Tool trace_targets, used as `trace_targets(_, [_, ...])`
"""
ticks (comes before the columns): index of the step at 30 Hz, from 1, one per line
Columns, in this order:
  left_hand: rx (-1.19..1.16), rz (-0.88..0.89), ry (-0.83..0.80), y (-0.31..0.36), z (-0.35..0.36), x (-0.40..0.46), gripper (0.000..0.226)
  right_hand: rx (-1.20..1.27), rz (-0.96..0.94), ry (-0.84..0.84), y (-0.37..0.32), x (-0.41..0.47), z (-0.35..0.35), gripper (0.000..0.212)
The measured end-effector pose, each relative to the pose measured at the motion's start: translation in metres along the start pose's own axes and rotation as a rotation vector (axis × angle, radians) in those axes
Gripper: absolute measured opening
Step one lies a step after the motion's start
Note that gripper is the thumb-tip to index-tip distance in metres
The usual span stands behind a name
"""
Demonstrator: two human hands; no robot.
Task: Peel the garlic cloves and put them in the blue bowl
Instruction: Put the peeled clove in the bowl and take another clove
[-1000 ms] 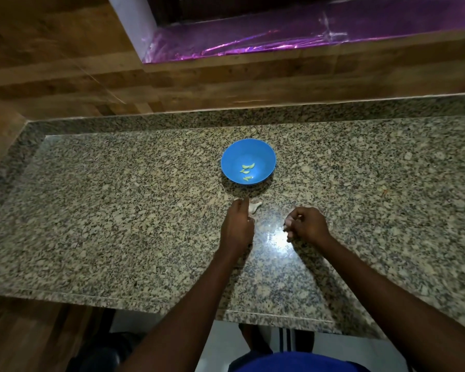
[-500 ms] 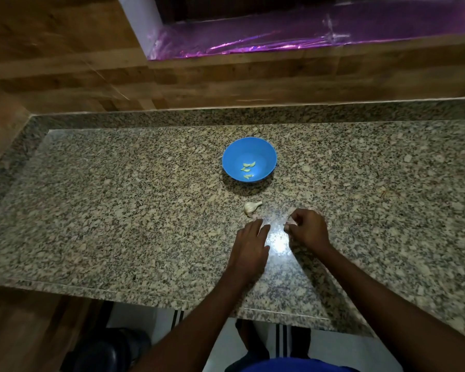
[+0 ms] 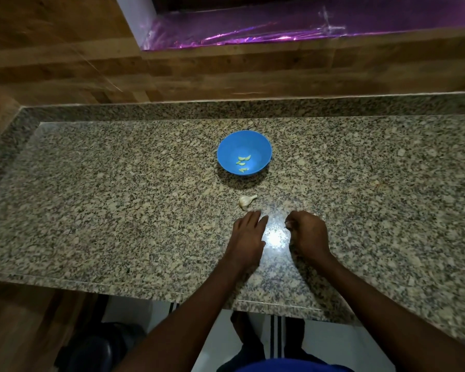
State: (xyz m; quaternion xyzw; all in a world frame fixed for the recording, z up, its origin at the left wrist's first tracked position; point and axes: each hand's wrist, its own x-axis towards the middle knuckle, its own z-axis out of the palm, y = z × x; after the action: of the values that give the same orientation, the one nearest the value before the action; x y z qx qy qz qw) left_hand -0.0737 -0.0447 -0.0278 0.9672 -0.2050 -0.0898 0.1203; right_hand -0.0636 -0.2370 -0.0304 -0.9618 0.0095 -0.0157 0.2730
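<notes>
a few peeled cloves [image 3: 242,163] lie in the bowl [image 3: 263,146], the garlic [image 3: 246,201] waits on the table [image 3: 118,210]; left hand [image 3: 249,236] fingers straight, right hand [image 3: 308,233] curled, contents unclear.

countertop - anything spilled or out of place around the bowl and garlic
Nothing stands out. The blue bowl sits upright on the granite counter with a few peeled cloves inside it. The garlic bulb lies on its side just in front, which fits the peeling. No spill or damage shows.

One blue bowl [image 3: 244,152], three peeled cloves [image 3: 243,164], one garlic bulb [image 3: 246,201], two hands [image 3: 249,236]
</notes>
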Motion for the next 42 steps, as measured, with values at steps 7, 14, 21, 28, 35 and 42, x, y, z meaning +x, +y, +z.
trace_targets(7, [-0.022, 0.024, -0.110, -0.011, 0.006, -0.002, 0.078, 0.137, 0.107, 0.000, 0.003, 0.000, -0.002, 0.023])
trace_targets(14, [-0.040, 0.020, -0.075, -0.014, 0.020, -0.004, 0.076, 0.184, 0.206, -0.126, 0.002, 0.015, -0.008, 0.015])
trace_targets(21, [-0.059, 0.007, -0.098, -0.013, 0.018, -0.004, 0.076, 0.056, 0.182, -0.186, -0.010, 0.023, -0.015, 0.022])
trace_targets(28, [-0.055, -0.004, -0.119, -0.011, 0.016, -0.004, 0.076, -0.270, -0.064, -0.232, -0.034, 0.032, -0.019, 0.020])
trace_targets(35, [-0.031, -0.047, -0.148, -0.004, 0.014, -0.002, 0.077, 0.116, 0.111, -0.192, -0.005, 0.035, -0.029, 0.011])
trace_targets(42, [-0.012, -0.055, -0.142, -0.003, 0.016, -0.001, 0.077, 0.041, 0.167, -0.308, -0.004, 0.051, -0.038, 0.040])
